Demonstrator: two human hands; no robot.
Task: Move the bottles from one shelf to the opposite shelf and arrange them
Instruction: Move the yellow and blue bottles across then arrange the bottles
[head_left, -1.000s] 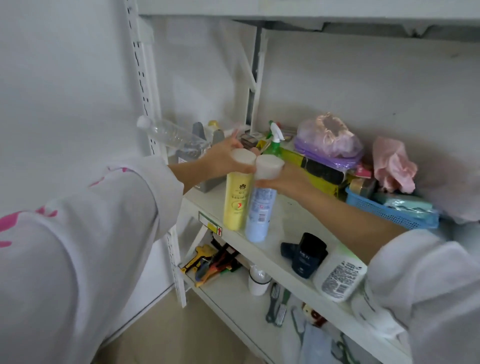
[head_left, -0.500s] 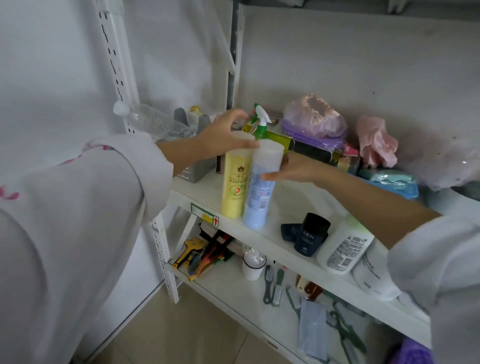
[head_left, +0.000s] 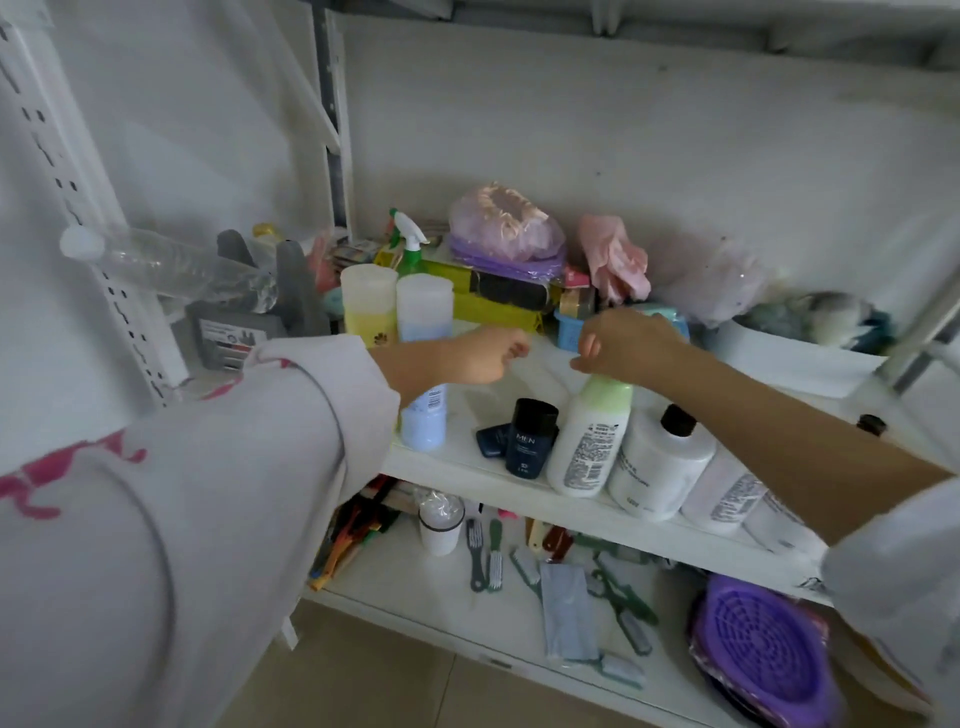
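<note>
At far left a clear plastic bottle (head_left: 176, 267) lies tilted against the shelf upright, next to a grey box (head_left: 234, 332). Right of that, the yellow bottle (head_left: 368, 304) and blue bottle (head_left: 423, 332) stand upright, touching side by side, on the middle shelf (head_left: 467, 467) near its front-left. Your left hand (head_left: 475, 356) hovers just in front of the blue bottle w/ fingers curled together into a loose fist, holding nothing. Your right hand (head_left: 621, 343) is close beside it, a small gap between the two, fingers also curled in; it sits right over the green-capped white bottle (head_left: 592, 436), but can't tell if it touches the cap. Between the hands & lower: a dark "MEN" bottle (head_left: 529, 436), upright. Right of the green-capped one, a white bottle w/ black cap (head_left: 657, 462), then more white bottles under your right forearm.
</note>
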